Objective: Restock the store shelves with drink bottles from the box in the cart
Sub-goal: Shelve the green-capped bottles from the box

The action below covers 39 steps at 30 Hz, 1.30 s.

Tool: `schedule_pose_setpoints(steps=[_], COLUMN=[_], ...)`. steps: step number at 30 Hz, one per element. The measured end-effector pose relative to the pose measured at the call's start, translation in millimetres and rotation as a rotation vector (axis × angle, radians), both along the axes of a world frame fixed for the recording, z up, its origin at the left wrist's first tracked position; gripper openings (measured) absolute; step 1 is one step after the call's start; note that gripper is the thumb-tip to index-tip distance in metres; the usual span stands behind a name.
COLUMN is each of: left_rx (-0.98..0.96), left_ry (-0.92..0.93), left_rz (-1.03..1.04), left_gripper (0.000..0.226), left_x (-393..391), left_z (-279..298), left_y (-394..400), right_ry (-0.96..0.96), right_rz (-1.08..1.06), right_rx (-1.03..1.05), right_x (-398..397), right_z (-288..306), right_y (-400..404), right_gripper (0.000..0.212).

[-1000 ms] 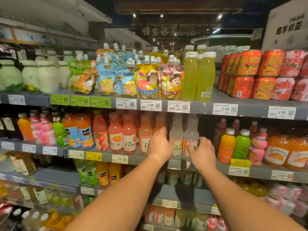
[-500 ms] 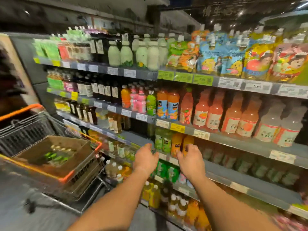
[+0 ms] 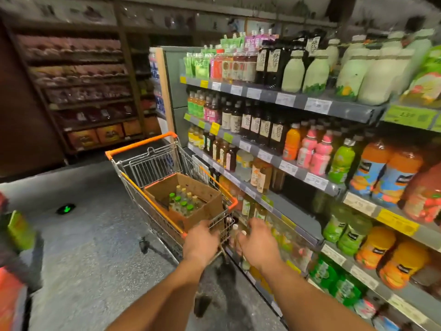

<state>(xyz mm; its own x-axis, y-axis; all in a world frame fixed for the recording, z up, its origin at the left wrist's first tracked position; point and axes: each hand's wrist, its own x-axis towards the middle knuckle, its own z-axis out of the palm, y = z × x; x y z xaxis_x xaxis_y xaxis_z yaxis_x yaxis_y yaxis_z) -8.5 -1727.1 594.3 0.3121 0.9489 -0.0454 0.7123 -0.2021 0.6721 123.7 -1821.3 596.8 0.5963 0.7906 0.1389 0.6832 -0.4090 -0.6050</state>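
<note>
A wire shopping cart (image 3: 143, 145) with orange trim stands in the aisle beside the drink shelves (image 3: 296, 217). Inside it sits an open cardboard box (image 3: 210, 207) holding several clear bottles (image 3: 182, 203) with green and pale caps. My left hand (image 3: 201, 240) is at the cart's near corner, its fingers over the rim, with nothing in it. To its right, my right hand (image 3: 259, 242) hovers between cart and lower shelf, fingers spread and empty. The shelves on the right are packed with juice and tea bottles.
Grey floor (image 3: 95, 247) stretches to the left of the cart, with a glowing green mark (image 3: 66, 209) on it. Dark wooden shelves of packaged goods (image 3: 78, 91) line the back. Blurred green and red packs (image 3: 16, 230) sit at the left edge.
My view has swung left and down from the shelf to the cart. Both empty hands have dropped from the middle shelf to the cart's near end.
</note>
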Motion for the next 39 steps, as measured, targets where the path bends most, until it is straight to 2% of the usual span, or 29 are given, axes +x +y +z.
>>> schedule_pose_setpoints(steps=[4, 10, 15, 19, 22, 26, 29, 36, 39], left_rx=[0.015, -0.032, -0.031, -0.063, -0.079, -0.061, -0.069, -0.100, -0.165], left_ry=[0.010, 0.002, 0.051, 0.059, 0.067, 0.155, 0.173, 0.254, 0.237], left_rz=[0.075, 0.213, 0.300, 0.334, 0.289, 0.183, 0.132, -0.017, -0.048], left_gripper=[0.035, 0.036, 0.023, 0.026, 0.022, 0.034, 0.042, 0.043, 0.045], left_x=[9.6, 12.6, 2.5, -7.4, -15.0, -23.0, -22.8, 5.8, 25.6], left_z=[-1.1, -7.3, -20.0, -37.8, -50.9, -56.9, -63.7, -95.5, -116.7], left_y=[45.6, 107.2, 158.8, 207.8, 251.4, 318.7, 366.5, 442.5, 474.3], right_ry=[-0.020, 0.004, 0.025, 0.089, 0.102, 0.172, 0.193, 0.226, 0.274], right_rz=[0.108, 0.224, 0.360, 0.343, 0.327, 0.256, 0.181, 0.100, 0.065], right_rx=[-0.014, -0.055, -0.093, -0.158, -0.184, -0.226, -0.246, -0.340, -0.368], right_x=[14.6, 41.2, 39.0, 28.7, 22.2, 16.9, 10.8, 14.2, 19.4], right_z=[-6.0, -11.0, -27.4, -50.3, -62.1, -69.5, -77.0, -111.9, -136.6], right_y=[59.1, 147.0, 210.4, 258.2, 293.7, 344.0, 378.2, 446.6, 476.4], right_gripper=[0.043, 0.042, 0.022, 0.045, 0.052, 0.045, 0.049, 0.065, 0.059])
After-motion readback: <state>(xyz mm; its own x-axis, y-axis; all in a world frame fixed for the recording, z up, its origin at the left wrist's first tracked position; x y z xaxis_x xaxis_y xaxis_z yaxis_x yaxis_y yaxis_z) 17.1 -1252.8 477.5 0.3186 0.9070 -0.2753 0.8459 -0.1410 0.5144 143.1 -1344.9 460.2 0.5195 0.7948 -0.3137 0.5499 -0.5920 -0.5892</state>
